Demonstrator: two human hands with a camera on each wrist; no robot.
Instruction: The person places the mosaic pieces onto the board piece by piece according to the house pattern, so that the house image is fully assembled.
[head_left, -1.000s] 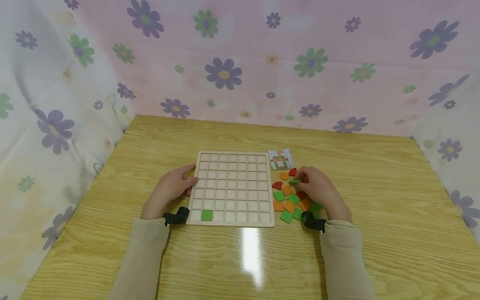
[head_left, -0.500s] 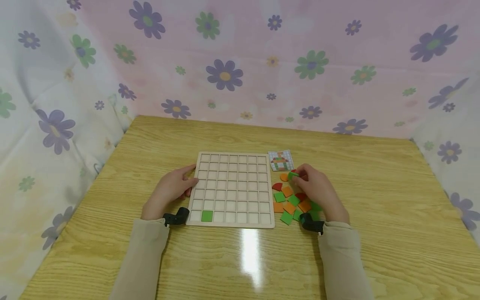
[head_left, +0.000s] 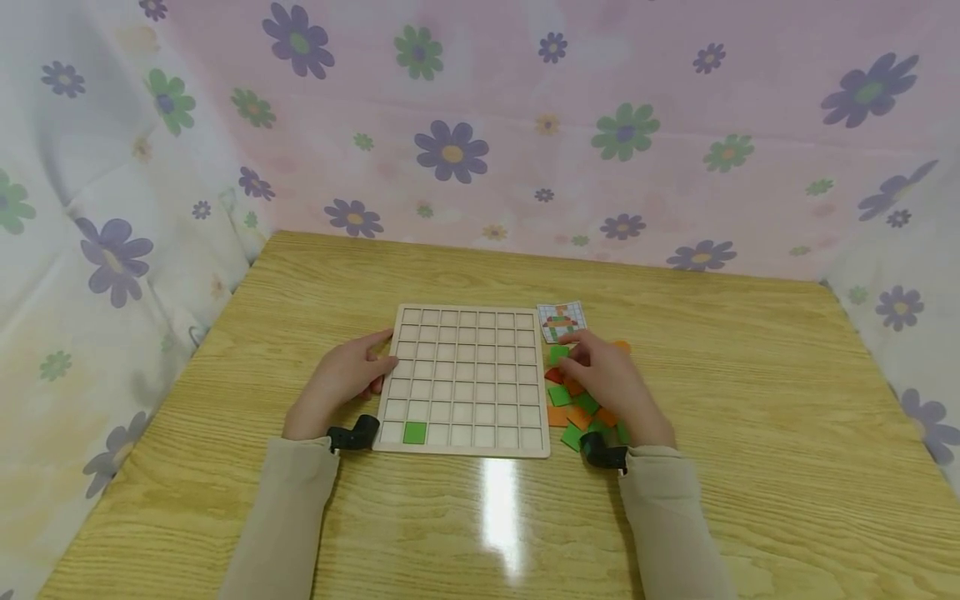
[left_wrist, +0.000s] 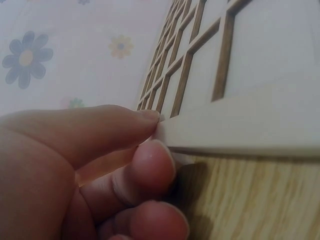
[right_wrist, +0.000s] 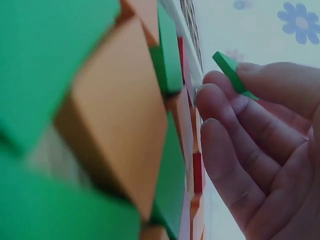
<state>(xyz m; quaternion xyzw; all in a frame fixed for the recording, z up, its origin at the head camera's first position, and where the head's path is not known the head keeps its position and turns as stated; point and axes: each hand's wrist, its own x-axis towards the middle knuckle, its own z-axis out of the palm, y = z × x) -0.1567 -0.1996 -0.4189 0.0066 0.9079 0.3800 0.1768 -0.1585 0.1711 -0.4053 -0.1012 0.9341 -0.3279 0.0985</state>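
Fingers and thumb of the right hand are clamped on a green tile, just right of the board and near side of the card. Loose tiles lie about that hand. With thumb and index finger apart, the left hand touches the board's left edge.

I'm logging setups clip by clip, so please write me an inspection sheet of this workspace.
Surface: wood-grain table, bright reflection in front of the board.
Job's things: gridded board with one green square in its nearest row; printed card; loose coloured pieces right of the board.
Clutter: nothing seen.
Hands: left hand touches the board's edge; right hand pinches a green tile.
Cables: nothing seen.
Surroundings: flower-print cloth.
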